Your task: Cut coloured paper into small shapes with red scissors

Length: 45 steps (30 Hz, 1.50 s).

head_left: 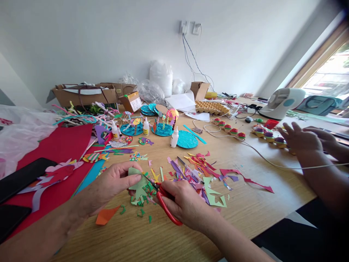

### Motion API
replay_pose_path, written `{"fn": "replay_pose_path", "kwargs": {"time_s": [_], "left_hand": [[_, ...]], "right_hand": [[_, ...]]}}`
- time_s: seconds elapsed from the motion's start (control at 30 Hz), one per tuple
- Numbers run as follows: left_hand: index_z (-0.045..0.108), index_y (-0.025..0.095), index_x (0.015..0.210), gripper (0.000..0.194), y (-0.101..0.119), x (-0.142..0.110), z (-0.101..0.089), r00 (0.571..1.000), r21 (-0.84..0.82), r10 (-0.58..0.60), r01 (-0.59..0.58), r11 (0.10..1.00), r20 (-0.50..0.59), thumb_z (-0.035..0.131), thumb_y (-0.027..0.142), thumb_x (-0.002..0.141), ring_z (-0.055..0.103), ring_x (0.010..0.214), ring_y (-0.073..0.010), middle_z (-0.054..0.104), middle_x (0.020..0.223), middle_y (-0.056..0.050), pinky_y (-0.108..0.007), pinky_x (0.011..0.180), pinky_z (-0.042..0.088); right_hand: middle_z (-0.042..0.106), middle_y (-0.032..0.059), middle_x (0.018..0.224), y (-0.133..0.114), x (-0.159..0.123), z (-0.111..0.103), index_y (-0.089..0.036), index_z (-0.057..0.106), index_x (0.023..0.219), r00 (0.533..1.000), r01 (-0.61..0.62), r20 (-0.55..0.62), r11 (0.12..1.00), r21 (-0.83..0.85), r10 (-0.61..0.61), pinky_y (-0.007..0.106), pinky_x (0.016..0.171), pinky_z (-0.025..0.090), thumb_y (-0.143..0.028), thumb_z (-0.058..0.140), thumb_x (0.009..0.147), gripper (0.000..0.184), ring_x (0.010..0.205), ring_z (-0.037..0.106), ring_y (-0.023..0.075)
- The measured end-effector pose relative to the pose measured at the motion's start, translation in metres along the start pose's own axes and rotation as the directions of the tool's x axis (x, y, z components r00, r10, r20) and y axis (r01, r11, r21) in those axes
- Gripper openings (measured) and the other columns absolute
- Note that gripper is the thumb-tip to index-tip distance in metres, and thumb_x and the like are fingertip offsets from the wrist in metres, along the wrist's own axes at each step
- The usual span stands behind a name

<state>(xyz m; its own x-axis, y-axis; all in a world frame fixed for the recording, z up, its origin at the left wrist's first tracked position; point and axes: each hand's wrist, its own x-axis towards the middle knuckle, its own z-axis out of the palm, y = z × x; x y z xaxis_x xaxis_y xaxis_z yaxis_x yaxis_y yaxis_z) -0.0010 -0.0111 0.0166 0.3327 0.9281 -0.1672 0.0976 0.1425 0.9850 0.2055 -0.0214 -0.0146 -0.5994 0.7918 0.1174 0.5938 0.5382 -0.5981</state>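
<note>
Between thumb and fingers, my left hand [117, 182] pinches a piece of light green paper [138, 182]. My right hand [182, 200] grips red-handled scissors [167, 209], whose dark blades meet the edge of that paper. Small dark green scraps [148, 191] lie on the wooden table beneath both hands. An orange paper piece [107, 215] rests near my left wrist. Right of the scissors is a light green offcut [212, 193] with cut-out gaps, beside a heap of purple, red and yellow scraps [191, 171]. A pen [190, 169] lies across the heap.
White glue bottles [174, 137] stand near a blue-painted disc [187, 139]. Red paper [65, 153] covers the left side. A white cable [261, 156] crosses the right side, where another person's hands [305, 140] are beside egg-carton caterpillars [268, 136]. A fan [283, 103] stands behind.
</note>
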Motion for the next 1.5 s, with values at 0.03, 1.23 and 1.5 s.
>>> {"fn": "replay_pose_path", "kwargs": {"time_s": [0.03, 1.23, 1.5], "left_hand": [[0.058, 0.017, 0.066, 0.017, 0.0, 0.0, 0.0, 1.0, 0.0, 0.002, -0.002, 1.0, 0.005, 0.064, 0.033, 0.071, 0.047, 0.052, -0.0085, 0.053, 0.056, 0.005, -0.019, 0.052, 0.04], [0.058, 0.019, 0.068, 0.012, -0.003, -0.002, 0.001, 0.999, 0.053, -0.006, 0.009, 0.999, -0.052, 0.062, 0.03, 0.07, 0.046, 0.053, -0.0108, 0.05, 0.056, 0.005, -0.022, 0.053, 0.04], [0.068, 0.025, 0.066, 0.013, -0.004, -0.005, -0.007, 0.911, 0.399, 0.401, -0.335, 0.854, -0.093, 0.062, 0.013, 0.066, 0.053, 0.098, -0.0235, 0.06, 0.093, -0.004, -0.032, 0.088, 0.039]], "right_hand": [[0.037, -0.0057, 0.054, 0.0, 0.0, 0.0, -0.02, 0.038, 0.066, 1.0, 0.002, -0.003, 1.0, 0.001, -0.002, 0.019, 0.045, 0.02, -0.028, 0.048, 0.085, 0.024, 0.046, 0.027, 0.007], [0.039, -0.0063, 0.051, 0.003, 0.004, 0.002, -0.018, 0.04, 0.061, 0.982, -0.174, 0.152, 0.87, 0.461, 0.116, 0.018, 0.041, 0.024, -0.043, 0.049, 0.086, 0.036, 0.045, 0.033, 0.0067], [0.054, -0.0028, 0.057, 0.013, 0.022, 0.002, -0.016, 0.049, 0.072, 0.974, -0.206, 0.14, 0.436, 0.876, 0.178, 0.02, 0.047, 0.031, -0.056, 0.058, 0.075, 0.041, 0.046, 0.043, 0.0071]]}}
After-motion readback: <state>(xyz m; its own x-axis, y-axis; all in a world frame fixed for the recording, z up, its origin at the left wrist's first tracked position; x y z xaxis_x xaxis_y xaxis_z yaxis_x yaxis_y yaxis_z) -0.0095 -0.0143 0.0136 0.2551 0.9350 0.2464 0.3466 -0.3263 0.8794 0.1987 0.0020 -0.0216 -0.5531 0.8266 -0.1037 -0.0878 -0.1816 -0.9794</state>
